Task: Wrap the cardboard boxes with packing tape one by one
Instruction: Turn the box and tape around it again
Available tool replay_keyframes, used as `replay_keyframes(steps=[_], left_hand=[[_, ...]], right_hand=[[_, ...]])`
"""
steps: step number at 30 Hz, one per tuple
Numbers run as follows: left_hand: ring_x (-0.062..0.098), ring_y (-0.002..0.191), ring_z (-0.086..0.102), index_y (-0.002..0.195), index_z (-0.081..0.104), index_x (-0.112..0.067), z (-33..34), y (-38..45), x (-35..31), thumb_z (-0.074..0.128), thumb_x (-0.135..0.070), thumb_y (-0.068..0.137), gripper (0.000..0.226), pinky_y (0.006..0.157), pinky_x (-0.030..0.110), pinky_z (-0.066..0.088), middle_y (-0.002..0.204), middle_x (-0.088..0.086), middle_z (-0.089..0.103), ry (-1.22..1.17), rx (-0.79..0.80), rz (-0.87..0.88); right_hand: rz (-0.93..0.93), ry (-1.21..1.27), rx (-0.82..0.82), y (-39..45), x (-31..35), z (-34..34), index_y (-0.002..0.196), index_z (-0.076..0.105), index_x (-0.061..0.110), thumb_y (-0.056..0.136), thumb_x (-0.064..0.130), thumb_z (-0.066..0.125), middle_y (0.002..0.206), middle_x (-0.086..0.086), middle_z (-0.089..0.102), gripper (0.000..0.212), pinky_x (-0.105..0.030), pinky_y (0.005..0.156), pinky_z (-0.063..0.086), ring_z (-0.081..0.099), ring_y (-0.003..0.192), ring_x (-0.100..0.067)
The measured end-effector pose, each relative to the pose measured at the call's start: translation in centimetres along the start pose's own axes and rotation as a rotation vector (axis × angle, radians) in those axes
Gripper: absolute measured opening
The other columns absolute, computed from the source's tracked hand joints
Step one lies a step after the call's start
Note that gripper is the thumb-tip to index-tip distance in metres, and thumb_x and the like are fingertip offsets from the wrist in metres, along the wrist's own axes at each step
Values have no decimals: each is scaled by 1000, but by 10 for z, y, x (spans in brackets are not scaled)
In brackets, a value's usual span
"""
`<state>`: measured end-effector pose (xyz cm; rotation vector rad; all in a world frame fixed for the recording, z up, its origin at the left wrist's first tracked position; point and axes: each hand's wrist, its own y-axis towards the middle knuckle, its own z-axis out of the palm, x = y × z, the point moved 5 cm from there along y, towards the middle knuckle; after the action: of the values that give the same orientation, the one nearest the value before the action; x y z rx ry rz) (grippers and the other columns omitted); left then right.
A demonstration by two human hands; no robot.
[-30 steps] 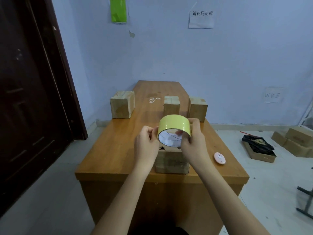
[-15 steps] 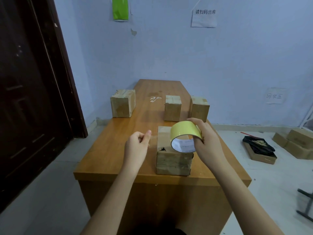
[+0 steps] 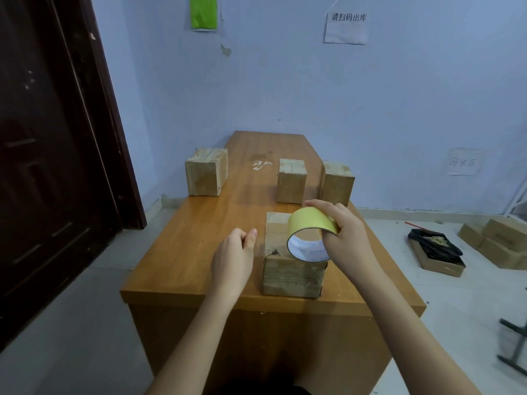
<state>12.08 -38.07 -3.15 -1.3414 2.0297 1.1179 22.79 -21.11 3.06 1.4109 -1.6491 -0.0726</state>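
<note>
A cardboard box (image 3: 291,277) sits at the near edge of the wooden table (image 3: 199,238). My right hand (image 3: 346,238) grips a yellow roll of packing tape (image 3: 309,226) just above the box top, with its white core facing me. My left hand (image 3: 233,258) hovers to the left of the box, thumb pinched against forefinger level with the roll. Any clear tape end between hand and roll is too faint to make out. Three more cardboard boxes stand farther back: one at the left (image 3: 206,172), one in the middle (image 3: 291,181), one at the right (image 3: 338,182).
A dark door (image 3: 42,166) fills the left side. On the floor at the right lie an open box with black contents (image 3: 436,252) and stacked cardboard boxes (image 3: 496,238). A metal stand's feet (image 3: 513,346) show at the far right.
My left hand left the roll and drew away to the left with thumb and forefinger pinched. My right hand lowered and tilted the roll over the near box.
</note>
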Motion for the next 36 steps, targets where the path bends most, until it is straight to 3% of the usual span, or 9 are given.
replay_keyframes(steps=[10, 16, 20, 23, 25, 28, 31, 34, 36], left_hand=[[6, 55, 47, 67, 45, -22, 24, -5, 8, 42, -39, 97, 34, 43, 14, 27, 64, -5, 52, -39, 54, -121], [12, 59, 47, 70, 43, -19, 39, -10, 12, 39, -39, 97, 34, 49, 23, 31, 68, -1, 52, -178, 121, -219], [10, 66, 48, 77, 40, -21, 44, -17, 22, 42, -35, 98, 25, 52, 23, 33, 78, -1, 52, -133, 195, -305], [5, 71, 51, 90, 42, -21, 37, -22, 22, 41, -30, 99, 13, 54, 19, 36, 85, -3, 53, -237, 110, -301], [0, 85, 51, 107, 44, -25, 29, -27, 16, 37, -40, 98, 19, 64, 16, 39, 101, -12, 52, -402, 50, -272], [-3, 121, 32, 141, 29, -37, 33, -40, -3, 26, -60, 89, 57, 97, 23, 30, 128, -26, 33, -617, 170, -163], [-5, 127, 21, 146, 18, -40, 42, -55, -18, 27, -62, 84, 66, 102, 23, 23, 140, -25, 25, -646, 256, -97], [-1, 135, 18, 147, 14, -35, 41, -56, -17, 29, -54, 86, 66, 108, 23, 23, 152, -15, 20, -578, 253, -74], [2, 140, 12, 145, 5, -41, 37, -55, -15, 28, -58, 86, 65, 114, 29, 19, 155, -14, 11, -455, 229, -8]], right_hand=[[-65, -224, 45, 4, 9, 3, 128, 58, 26, 82, -10, 48, 85, -1, 47, 59, -14, 53, 27, 39, 69, -10], [-74, -232, 45, 3, 8, 4, 129, 57, 23, 87, -6, 48, 89, -2, 50, 52, -14, 54, 30, 43, 73, -14], [-67, -238, 50, 4, 6, 5, 130, 56, 23, 90, -3, 48, 91, -5, 53, 49, -15, 55, 33, 45, 74, -16], [-78, -257, 51, 5, 7, 6, 130, 56, 23, 89, -4, 49, 90, -3, 51, 50, -16, 54, 32, 45, 71, -16], [-77, -263, 47, 5, 7, 7, 131, 56, 23, 89, -3, 49, 92, -5, 53, 50, -16, 54, 32, 45, 71, -16], [-80, -260, 36, 5, 6, 6, 130, 57, 23, 89, -3, 49, 92, -7, 55, 49, -17, 54, 32, 45, 71, -16], [-83, -266, 33, 5, 6, 6, 129, 58, 22, 88, -5, 49, 90, -7, 54, 50, -18, 54, 32, 46, 70, -18], [-83, -262, 25, 5, 6, 6, 128, 58, 22, 88, -5, 49, 89, -6, 53, 49, -18, 53, 32, 47, 70, -19], [-90, -257, 16, 4, 7, 5, 127, 59, 21, 87, -6, 48, 87, -4, 51, 50, -18, 52, 31, 46, 69, -19]])
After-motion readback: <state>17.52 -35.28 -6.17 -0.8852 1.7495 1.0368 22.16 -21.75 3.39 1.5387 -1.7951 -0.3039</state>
